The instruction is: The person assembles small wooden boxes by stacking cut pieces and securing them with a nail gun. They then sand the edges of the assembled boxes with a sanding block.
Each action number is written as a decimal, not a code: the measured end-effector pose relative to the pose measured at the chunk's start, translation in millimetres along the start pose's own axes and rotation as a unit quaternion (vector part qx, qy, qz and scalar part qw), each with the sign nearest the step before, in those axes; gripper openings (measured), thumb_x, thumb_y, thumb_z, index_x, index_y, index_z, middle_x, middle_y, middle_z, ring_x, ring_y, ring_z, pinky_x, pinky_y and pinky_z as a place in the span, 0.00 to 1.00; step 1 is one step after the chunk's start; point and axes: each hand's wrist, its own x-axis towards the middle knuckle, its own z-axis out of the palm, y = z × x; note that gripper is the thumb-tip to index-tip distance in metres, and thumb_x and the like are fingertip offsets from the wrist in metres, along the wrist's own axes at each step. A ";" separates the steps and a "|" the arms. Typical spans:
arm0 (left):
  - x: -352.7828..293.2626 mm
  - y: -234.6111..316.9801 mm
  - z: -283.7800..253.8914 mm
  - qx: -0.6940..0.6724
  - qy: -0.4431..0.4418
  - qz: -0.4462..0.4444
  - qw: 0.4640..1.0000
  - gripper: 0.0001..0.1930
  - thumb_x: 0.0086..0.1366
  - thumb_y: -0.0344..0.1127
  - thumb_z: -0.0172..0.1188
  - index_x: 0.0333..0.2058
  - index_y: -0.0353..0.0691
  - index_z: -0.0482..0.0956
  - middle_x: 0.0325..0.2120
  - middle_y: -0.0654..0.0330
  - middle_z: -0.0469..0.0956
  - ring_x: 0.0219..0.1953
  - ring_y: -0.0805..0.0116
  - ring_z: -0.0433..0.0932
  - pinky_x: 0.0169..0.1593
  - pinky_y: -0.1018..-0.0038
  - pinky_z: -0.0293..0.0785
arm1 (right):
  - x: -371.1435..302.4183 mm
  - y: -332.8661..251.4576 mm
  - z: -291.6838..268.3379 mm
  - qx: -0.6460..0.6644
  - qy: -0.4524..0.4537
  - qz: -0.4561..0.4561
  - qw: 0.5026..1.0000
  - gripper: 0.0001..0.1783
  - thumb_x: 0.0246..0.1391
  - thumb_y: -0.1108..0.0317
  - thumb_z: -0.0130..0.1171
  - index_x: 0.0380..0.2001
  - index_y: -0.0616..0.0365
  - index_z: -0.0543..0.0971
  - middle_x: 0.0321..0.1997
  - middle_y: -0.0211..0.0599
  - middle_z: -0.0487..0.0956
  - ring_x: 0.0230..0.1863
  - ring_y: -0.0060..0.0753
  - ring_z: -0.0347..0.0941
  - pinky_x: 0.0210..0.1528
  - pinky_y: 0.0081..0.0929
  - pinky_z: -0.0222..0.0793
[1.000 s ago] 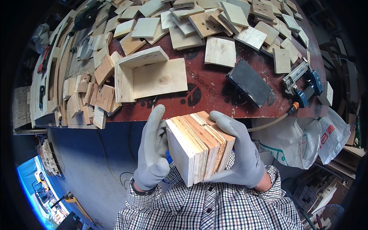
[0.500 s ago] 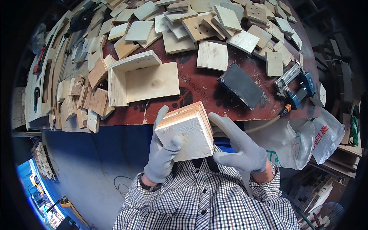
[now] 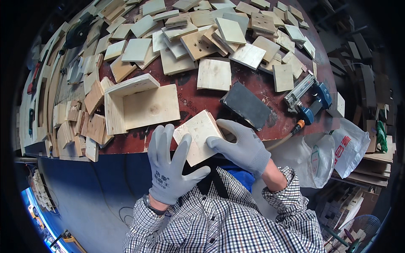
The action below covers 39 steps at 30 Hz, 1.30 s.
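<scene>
A stack of square wooden boards (image 3: 197, 137) is tilted at the table's front edge, its pale top face turned up toward me. My right hand (image 3: 242, 145), in a grey work glove, grips the stack at its right side, thumb across the top face. Beside the stack's left side is my left hand (image 3: 173, 170), gloved too, with fingers spread and holding nothing. Behind the hands lies an open wooden box frame (image 3: 152, 109) with a base and two walls. A dark grey rectangular block (image 3: 247, 105) rests right of the stack.
Loose wooden squares (image 3: 213, 74) pile up across the back of the red table (image 3: 185, 86). Small blocks (image 3: 76, 126) crowd its left front. A blue nail gun (image 3: 312, 101) with an air hose (image 3: 284, 141) lies at the right. Plastic bags (image 3: 333, 152) hang below that edge.
My left hand has let go of the stack and opened to its left. My right hand has closed on the stack, which has moved forward to the table edge and turned.
</scene>
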 end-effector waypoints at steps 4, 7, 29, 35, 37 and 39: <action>25.0 -14.9 6.5 -0.056 -0.040 0.047 0.997 0.42 0.50 0.53 0.81 0.64 0.53 0.76 0.72 0.39 0.60 0.74 0.36 0.59 0.72 0.47 0.62 | 11.8 12.0 0.0 -0.012 0.020 -0.054 0.998 0.34 0.62 0.40 0.61 0.50 0.65 0.81 0.39 0.54 0.84 0.40 0.50 0.84 0.46 0.42 0.76; 25.0 -24.8 30.6 -0.158 -0.021 0.034 0.987 0.43 0.42 0.40 0.85 0.60 0.56 0.79 0.69 0.41 0.64 0.70 0.37 0.65 0.66 0.49 0.72 | 16.8 15.6 -4.5 -0.051 -0.001 -0.066 0.997 0.31 0.64 0.41 0.57 0.47 0.63 0.81 0.36 0.52 0.84 0.39 0.53 0.83 0.44 0.44 0.76; 34.3 -22.1 57.2 -0.136 0.039 0.087 0.986 0.44 0.44 0.36 0.81 0.60 0.60 0.66 0.60 0.42 0.67 0.62 0.40 0.70 0.59 0.51 0.76 | -43.8 110.9 -179.6 -0.032 0.640 -0.053 0.766 0.20 0.66 0.57 0.66 0.42 0.69 0.84 0.30 0.34 0.83 0.33 0.21 0.77 0.36 0.21 0.72; 33.2 -25.6 61.3 -0.137 0.050 0.095 0.985 0.45 0.46 0.36 0.81 0.62 0.61 0.64 0.61 0.44 0.65 0.62 0.40 0.69 0.59 0.51 0.76 | -5.7 164.1 -261.4 0.077 0.486 0.182 0.851 0.25 0.55 0.45 0.76 0.32 0.59 0.86 0.29 0.26 0.80 0.29 0.23 0.72 0.33 0.27 0.68; 33.7 -28.6 64.3 -0.144 0.056 0.101 0.983 0.48 0.45 0.39 0.84 0.62 0.62 0.62 0.61 0.44 0.65 0.63 0.41 0.68 0.60 0.52 0.76 | -0.1 183.3 -281.2 0.042 0.484 0.218 0.847 0.24 0.51 0.50 0.79 0.39 0.59 0.86 0.32 0.28 0.81 0.29 0.27 0.75 0.35 0.30 0.72; 30.8 -32.6 73.5 -0.155 0.081 0.099 0.980 0.47 0.43 0.41 0.85 0.60 0.62 0.64 0.61 0.45 0.65 0.63 0.42 0.68 0.60 0.53 0.76 | 4.6 201.1 -287.6 0.136 0.487 0.169 0.846 0.22 0.51 0.57 0.79 0.43 0.59 0.84 0.35 0.32 0.82 0.32 0.31 0.79 0.38 0.32 0.78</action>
